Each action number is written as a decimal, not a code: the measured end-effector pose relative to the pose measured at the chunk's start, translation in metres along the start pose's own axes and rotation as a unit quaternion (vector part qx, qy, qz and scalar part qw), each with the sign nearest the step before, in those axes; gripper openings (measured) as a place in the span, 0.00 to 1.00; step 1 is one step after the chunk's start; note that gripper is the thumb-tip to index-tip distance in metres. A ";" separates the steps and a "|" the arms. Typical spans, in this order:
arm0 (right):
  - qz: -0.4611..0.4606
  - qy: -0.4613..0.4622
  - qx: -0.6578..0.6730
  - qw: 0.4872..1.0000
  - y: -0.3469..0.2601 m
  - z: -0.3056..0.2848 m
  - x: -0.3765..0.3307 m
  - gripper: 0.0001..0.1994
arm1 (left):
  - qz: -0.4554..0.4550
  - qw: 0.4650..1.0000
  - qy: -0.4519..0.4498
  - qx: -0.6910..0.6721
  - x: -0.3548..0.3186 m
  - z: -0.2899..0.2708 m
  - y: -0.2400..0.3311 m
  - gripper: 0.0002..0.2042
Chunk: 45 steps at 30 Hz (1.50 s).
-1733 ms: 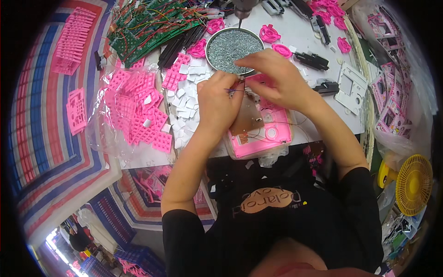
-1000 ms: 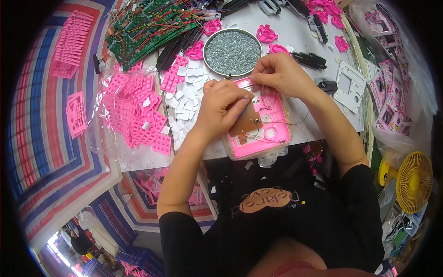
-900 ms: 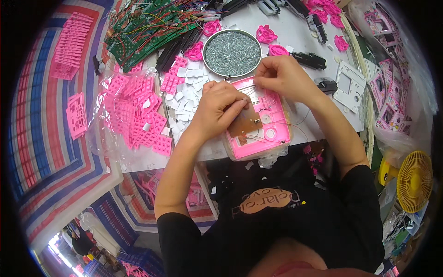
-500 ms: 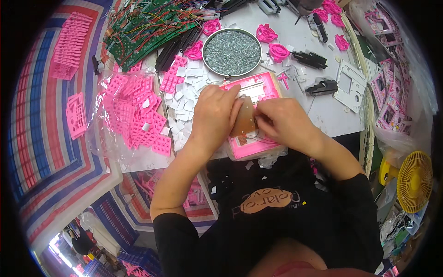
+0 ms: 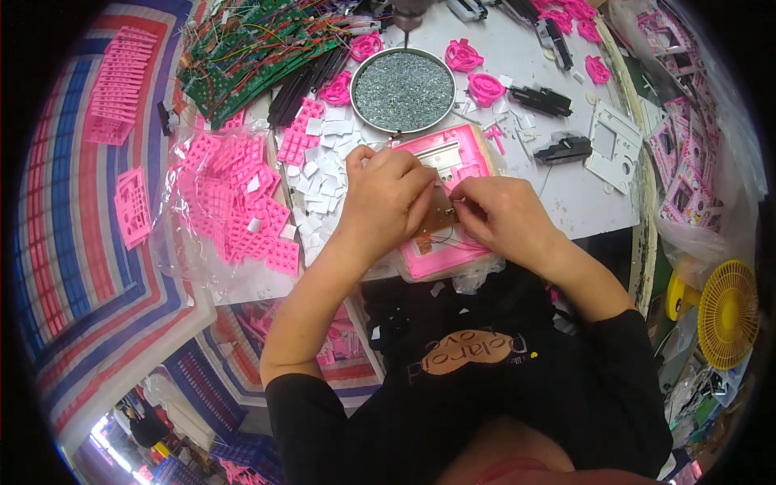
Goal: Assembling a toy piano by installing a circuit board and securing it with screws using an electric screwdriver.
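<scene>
A pink plastic casing (image 5: 428, 264) lies in front of me at the table's near edge, with a brown circuit board (image 5: 440, 220) inside it. My left hand (image 5: 386, 198) bends over the casing's left side, its fingers closed on the board's left edge. From the other side my right hand (image 5: 505, 212) pinches at the board's right edge; its fingertips are partly hidden. Thin wires (image 5: 444, 239) run out below the board. A silvery strip (image 5: 443, 153) shows in the casing's upper part.
Beyond the casing stands a round dish of small screws (image 5: 406, 90), a hanging driver (image 5: 408, 18) above it. Left are white pads (image 5: 327, 178), bagged pink keypads (image 5: 234, 194) and wired green circuit boards (image 5: 234, 73). Black parts (image 5: 564, 149) and a white panel (image 5: 614, 145) lie right.
The brown board now sits lower and is more covered by my left hand, which has shifted slightly. The hanging driver has swung left to over the screw dish.
</scene>
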State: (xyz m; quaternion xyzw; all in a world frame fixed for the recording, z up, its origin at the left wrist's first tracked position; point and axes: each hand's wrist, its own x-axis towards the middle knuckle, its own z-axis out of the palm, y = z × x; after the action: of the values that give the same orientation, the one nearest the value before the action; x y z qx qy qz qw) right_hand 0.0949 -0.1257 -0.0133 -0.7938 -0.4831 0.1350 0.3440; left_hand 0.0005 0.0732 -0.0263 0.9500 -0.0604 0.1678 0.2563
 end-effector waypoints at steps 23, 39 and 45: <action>0.000 -0.032 -0.081 0.996 -0.005 -0.006 0.006 0.07 | -0.075 0.997 0.012 0.009 0.009 0.002 0.009 0.04; -0.034 0.057 -0.137 0.988 -0.007 -0.008 0.002 0.06 | 0.183 0.964 -0.112 0.157 0.037 0.010 -0.001 0.02; -0.070 0.011 -0.093 0.993 0.007 -0.012 0.013 0.08 | 0.022 0.996 -0.081 0.043 0.034 0.005 -0.005 0.05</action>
State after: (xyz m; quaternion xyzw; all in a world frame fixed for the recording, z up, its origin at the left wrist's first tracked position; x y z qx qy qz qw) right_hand 0.1131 -0.1215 -0.0074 -0.7882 -0.5437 0.0565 0.2828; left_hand 0.0346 0.0742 -0.0211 0.9690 -0.0945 0.0988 0.2058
